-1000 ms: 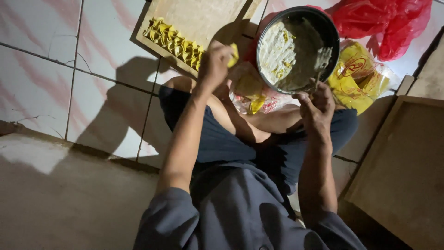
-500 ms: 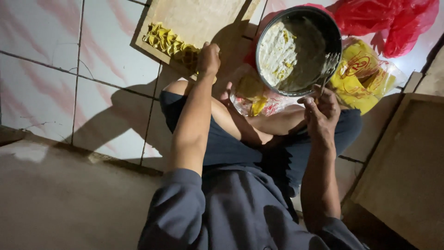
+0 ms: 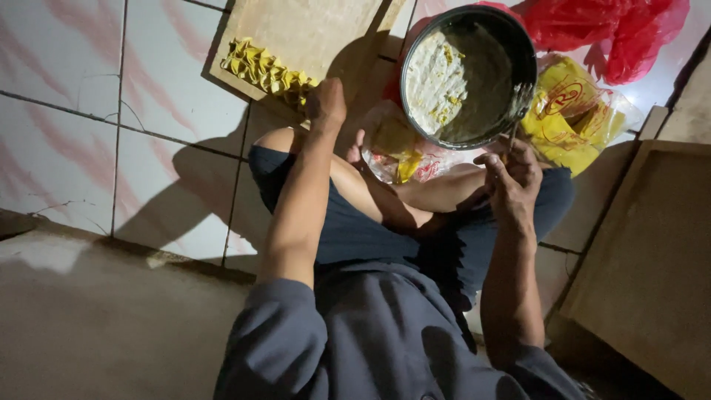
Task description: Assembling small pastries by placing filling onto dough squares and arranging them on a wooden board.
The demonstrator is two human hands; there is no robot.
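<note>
A hard, narrow light from near the head lights the middle of the scene and fades to dimness at the near edges. The left hand and arm throw a sharp dark shadow on the tiled floor. Far right, the red plastic bag glares. Focus is fairly sharp.

yellow plastic packet beside bowl; red bag behind

Bare tiles open on left, bowl, bags crowd front, board blocks right
</note>
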